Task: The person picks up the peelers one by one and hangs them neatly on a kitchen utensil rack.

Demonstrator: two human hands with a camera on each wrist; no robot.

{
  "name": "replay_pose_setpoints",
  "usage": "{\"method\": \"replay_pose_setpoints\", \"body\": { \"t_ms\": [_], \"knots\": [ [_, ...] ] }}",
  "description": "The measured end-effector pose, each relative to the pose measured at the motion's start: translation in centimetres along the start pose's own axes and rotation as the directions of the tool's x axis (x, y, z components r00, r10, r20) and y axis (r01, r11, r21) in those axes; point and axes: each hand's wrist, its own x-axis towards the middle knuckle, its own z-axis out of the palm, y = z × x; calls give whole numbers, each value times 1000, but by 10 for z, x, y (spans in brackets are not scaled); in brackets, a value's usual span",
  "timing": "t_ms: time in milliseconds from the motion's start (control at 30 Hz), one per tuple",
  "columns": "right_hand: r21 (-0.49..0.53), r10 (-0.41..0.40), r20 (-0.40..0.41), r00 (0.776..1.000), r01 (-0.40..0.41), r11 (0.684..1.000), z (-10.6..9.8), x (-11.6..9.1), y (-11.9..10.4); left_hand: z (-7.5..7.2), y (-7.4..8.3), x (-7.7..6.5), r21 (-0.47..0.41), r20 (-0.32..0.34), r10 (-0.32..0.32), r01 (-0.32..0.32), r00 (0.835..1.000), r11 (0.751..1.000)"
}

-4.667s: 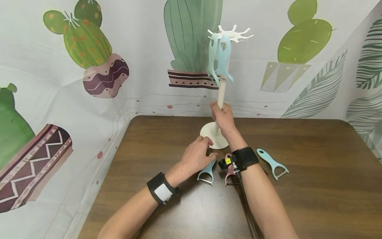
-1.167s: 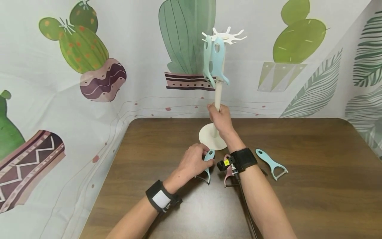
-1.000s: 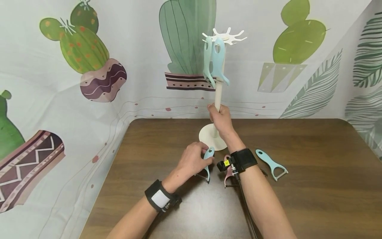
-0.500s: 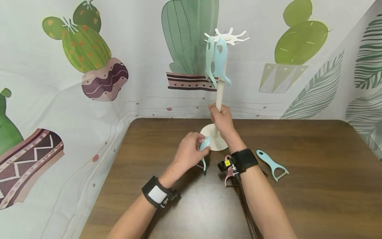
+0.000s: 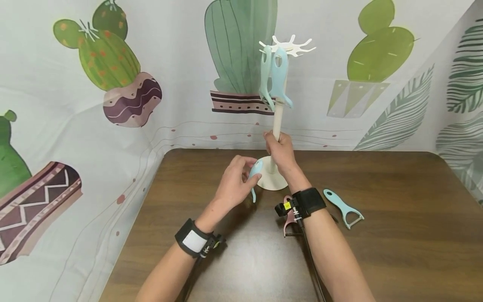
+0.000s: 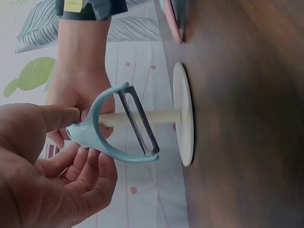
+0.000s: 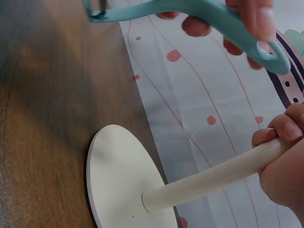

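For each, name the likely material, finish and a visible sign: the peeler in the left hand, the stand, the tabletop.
Peeler: body probably smooth plastic, pale blue with soft sheen; blade apparently metal, thin, dark grey and slotted.
Stand: painted metal or plastic; its smooth, uniform cream finish leaves that open.
Tabletop: wood or woodlike laminate, satin; brown grain streaks and blurred glare show.

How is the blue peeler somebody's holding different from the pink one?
The blue peeler is held tilted in the left grip, but the pink peeler lies flat on the table. The blue peeler's body is pale blue, the pink peeler's pink. Both have forked ends with a blade across.
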Motion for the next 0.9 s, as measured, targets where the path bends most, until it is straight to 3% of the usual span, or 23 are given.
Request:
{"method": "replay_pose_setpoints", "body": {
  "t_ms": [367,900],
  "knots": [
    [-15,11,0,1000,-11,1000,0,0,0,-16,1,8,-50,-44,63,-65,997,997],
    [8,0,15,1000,0,1000,0,1,1,-33,9,17,-95,-109,37,-48,993,994]
  ]
}}
